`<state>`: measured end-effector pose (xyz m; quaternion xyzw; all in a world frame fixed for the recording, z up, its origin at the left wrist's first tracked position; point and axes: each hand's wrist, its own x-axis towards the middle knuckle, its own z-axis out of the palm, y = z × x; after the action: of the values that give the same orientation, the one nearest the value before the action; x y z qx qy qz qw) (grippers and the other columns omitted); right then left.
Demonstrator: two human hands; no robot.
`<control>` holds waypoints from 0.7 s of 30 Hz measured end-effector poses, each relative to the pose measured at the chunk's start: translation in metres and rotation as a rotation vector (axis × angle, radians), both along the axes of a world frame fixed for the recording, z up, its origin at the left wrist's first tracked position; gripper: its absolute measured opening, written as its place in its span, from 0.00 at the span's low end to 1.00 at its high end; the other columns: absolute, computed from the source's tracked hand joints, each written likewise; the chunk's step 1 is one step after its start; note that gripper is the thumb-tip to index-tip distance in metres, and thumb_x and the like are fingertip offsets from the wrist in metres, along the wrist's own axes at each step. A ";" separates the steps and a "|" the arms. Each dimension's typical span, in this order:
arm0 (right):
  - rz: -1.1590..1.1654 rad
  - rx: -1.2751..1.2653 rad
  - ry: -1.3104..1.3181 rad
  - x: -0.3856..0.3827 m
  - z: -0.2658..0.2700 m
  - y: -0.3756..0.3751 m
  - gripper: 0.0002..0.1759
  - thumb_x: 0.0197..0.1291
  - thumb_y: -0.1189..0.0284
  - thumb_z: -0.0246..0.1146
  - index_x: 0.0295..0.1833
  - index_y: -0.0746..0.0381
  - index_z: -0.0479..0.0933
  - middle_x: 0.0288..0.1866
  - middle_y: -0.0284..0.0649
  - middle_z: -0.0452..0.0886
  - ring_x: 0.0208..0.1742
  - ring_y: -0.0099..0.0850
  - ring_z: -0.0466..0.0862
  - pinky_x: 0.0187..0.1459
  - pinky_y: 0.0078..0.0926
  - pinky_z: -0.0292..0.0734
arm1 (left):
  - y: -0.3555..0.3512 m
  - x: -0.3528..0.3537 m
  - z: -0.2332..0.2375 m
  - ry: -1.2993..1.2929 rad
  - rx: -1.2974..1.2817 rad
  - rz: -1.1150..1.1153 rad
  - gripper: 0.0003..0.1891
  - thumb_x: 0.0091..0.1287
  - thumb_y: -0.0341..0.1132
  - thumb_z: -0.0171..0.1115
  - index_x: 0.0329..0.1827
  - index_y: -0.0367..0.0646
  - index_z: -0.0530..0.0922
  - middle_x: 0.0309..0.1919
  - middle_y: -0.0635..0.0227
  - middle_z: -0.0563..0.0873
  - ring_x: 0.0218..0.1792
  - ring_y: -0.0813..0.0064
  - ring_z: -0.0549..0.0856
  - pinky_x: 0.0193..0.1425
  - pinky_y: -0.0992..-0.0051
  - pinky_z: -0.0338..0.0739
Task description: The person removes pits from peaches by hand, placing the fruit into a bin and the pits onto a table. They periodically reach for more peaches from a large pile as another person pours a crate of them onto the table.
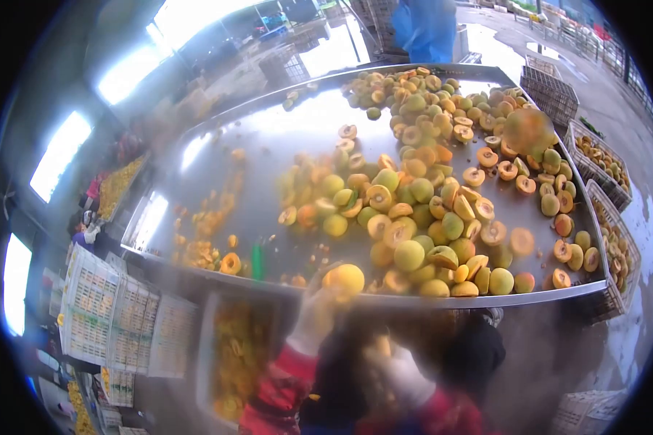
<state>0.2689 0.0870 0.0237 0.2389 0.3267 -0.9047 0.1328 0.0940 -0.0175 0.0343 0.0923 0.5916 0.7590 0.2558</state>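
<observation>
My left hand [313, 304], in a pale glove with a red patterned sleeve, is closed around a yellow peach [345, 281] at the near edge of a metal table [268, 156]. Lower and to the right, my right hand [403, 373] is gloved too and blurred, its fingers curled. Something narrow and pale shows at its fingertips, too smeared to name. Just beyond my hands lies a heap of whole and halved peaches [409, 255], several cut faces with the pit or its hollow showing. A green strip [257, 262] stands by the table's near rim, left of my left hand.
Below the table's near left edge is a container of cut fruit [233, 348]. Stacked white crates [109, 312] stand at the left. Crates of peaches [615, 243] line the right side. Across the table is a person in blue [424, 29]. Smudges blur parts of the view.
</observation>
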 end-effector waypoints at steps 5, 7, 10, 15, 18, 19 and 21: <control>-0.470 1.194 0.407 -0.044 -0.005 -0.011 0.18 0.56 0.63 0.68 0.40 0.66 0.74 0.28 0.40 0.81 0.26 0.31 0.81 0.31 0.28 0.78 | 0.004 0.018 0.018 -0.059 0.023 -0.025 0.21 0.64 0.34 0.52 0.61 0.38 0.69 0.47 0.59 0.82 0.42 0.68 0.84 0.41 0.77 0.81; -0.268 1.458 -0.119 -0.060 0.042 -0.013 0.26 0.53 0.59 0.71 0.45 0.69 0.73 0.33 0.43 0.83 0.34 0.32 0.83 0.39 0.29 0.78 | 0.000 0.026 0.000 0.336 -0.165 -0.049 0.17 0.73 0.34 0.49 0.61 0.35 0.70 0.51 0.60 0.80 0.49 0.73 0.80 0.55 0.74 0.76; -0.524 1.160 0.128 -0.089 0.016 0.011 0.18 0.56 0.69 0.69 0.46 0.67 0.72 0.32 0.38 0.82 0.31 0.27 0.81 0.34 0.26 0.77 | -0.009 0.036 0.013 -0.044 -0.035 -0.054 0.18 0.73 0.38 0.47 0.63 0.41 0.70 0.44 0.64 0.81 0.37 0.73 0.80 0.41 0.76 0.75; -0.510 0.497 0.049 -0.080 0.041 0.023 0.11 0.63 0.69 0.63 0.43 0.63 0.73 0.23 0.35 0.76 0.16 0.20 0.71 0.17 0.19 0.67 | -0.015 0.035 -0.021 0.178 0.152 -0.088 0.22 0.70 0.35 0.48 0.67 0.47 0.66 0.58 0.61 0.76 0.48 0.67 0.82 0.50 0.69 0.80; -0.144 0.399 0.094 -0.045 0.028 0.009 0.16 0.64 0.61 0.61 0.41 0.64 0.71 0.21 0.34 0.73 0.14 0.23 0.71 0.17 0.21 0.68 | -0.010 0.068 0.014 0.072 0.221 0.034 0.23 0.68 0.28 0.54 0.67 0.44 0.64 0.60 0.62 0.72 0.57 0.69 0.76 0.61 0.69 0.74; -0.153 0.309 0.108 -0.036 0.022 0.000 0.18 0.64 0.59 0.62 0.40 0.63 0.71 0.21 0.33 0.72 0.15 0.22 0.71 0.17 0.21 0.68 | -0.006 0.076 0.013 0.073 0.252 0.148 0.22 0.69 0.26 0.57 0.65 0.38 0.64 0.56 0.62 0.74 0.54 0.73 0.77 0.60 0.75 0.74; -0.161 0.257 0.109 -0.028 0.021 -0.008 0.18 0.63 0.57 0.63 0.39 0.62 0.70 0.21 0.31 0.71 0.15 0.22 0.70 0.17 0.21 0.68 | -0.010 0.089 -0.008 0.034 0.223 0.046 0.20 0.70 0.32 0.53 0.66 0.51 0.66 0.66 0.62 0.70 0.64 0.62 0.72 0.67 0.61 0.69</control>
<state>0.2408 0.0788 0.0448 0.2298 0.4263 -0.8749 0.0102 0.1833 -0.0271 0.0262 0.1194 0.5097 0.8240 0.2167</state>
